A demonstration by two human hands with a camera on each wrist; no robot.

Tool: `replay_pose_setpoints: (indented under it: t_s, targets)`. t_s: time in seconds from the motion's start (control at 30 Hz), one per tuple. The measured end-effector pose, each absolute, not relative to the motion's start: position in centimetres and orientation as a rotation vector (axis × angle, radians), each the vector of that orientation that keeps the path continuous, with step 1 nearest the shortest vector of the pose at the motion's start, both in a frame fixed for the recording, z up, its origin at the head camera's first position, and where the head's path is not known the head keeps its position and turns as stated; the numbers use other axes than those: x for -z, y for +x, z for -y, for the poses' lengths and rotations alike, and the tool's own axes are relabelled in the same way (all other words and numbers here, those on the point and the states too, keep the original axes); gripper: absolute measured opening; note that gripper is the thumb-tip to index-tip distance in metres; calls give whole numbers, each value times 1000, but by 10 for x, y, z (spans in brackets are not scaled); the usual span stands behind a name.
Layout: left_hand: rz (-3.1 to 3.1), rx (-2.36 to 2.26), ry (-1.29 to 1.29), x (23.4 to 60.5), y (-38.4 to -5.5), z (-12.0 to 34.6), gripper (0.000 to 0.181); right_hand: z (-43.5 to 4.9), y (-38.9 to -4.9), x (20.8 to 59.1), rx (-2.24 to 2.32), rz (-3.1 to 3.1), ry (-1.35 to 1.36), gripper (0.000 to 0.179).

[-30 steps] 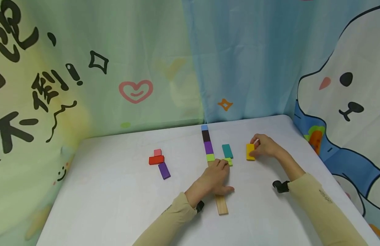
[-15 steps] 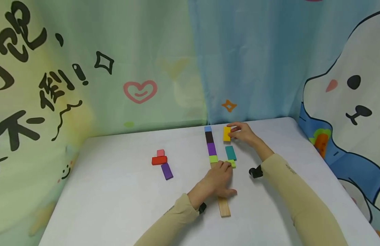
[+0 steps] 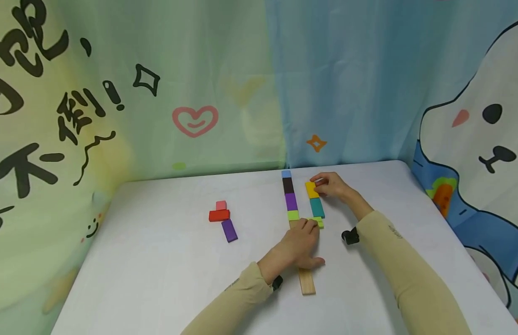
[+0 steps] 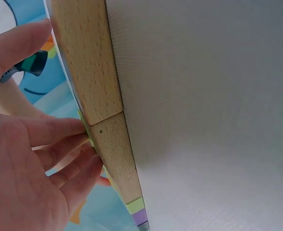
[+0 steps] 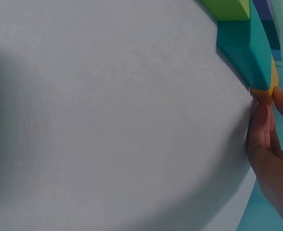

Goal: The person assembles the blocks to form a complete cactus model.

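My right hand [image 3: 332, 184] pinches a yellow block [image 3: 311, 190] between thumb and fingers, at the far end of a teal block [image 3: 317, 208]. In the right wrist view the yellow block [image 5: 263, 96] meets the end of the teal block [image 5: 249, 48]. My left hand [image 3: 299, 244] lies with extended fingers over plain wooden blocks [image 3: 306, 281] and beside a lime green block [image 3: 319, 222], which it partly hides. Seen from the left wrist, the fingertips [image 4: 94, 166] touch the side of a wooden block [image 4: 116, 159].
Beyond the left hand, a row continues with lime [image 3: 293, 215], purple [image 3: 291, 201], black [image 3: 288, 185] and light blue [image 3: 286, 173] blocks. Off to the left lie a pink block [image 3: 221, 204], a red block [image 3: 219, 215] and a purple block [image 3: 229, 231] on the white table [image 3: 158, 260].
The right hand has carried the yellow block leftward from the right side, then brought it nearer, against the teal block's far end. The left hand has stayed in place.
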State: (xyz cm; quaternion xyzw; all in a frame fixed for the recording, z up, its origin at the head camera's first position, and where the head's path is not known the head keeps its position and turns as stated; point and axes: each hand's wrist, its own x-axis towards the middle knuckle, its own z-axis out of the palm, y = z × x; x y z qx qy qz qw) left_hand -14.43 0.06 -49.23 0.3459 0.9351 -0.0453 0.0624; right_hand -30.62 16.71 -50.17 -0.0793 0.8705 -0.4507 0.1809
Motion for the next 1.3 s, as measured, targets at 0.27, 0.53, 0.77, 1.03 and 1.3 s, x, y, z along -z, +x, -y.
replay_pose_setpoints:
  t_s: [0.27, 0.53, 0.77, 1.03, 1.3]
  targets:
    - [-2817, 146, 1035, 491, -145, -1, 86, -167, -304, 498, 1252, -2447, -230, 33]
    - [-2805, 125, 1036, 490, -146, -3, 83, -168, -301, 498, 1250, -2461, -220, 33]
    - [-2793, 125, 1000, 489, -146, -3, 82, -168, -300, 497, 1306, -2427, -229, 36]
    - [-2815, 28, 951, 459, -146, 7, 71, -175, -292, 489, 1238, -2589, -343, 40]
    - [-2907, -141, 627, 431, -144, 107, 34, -178, -264, 473, 776, -2628, -785, 46]
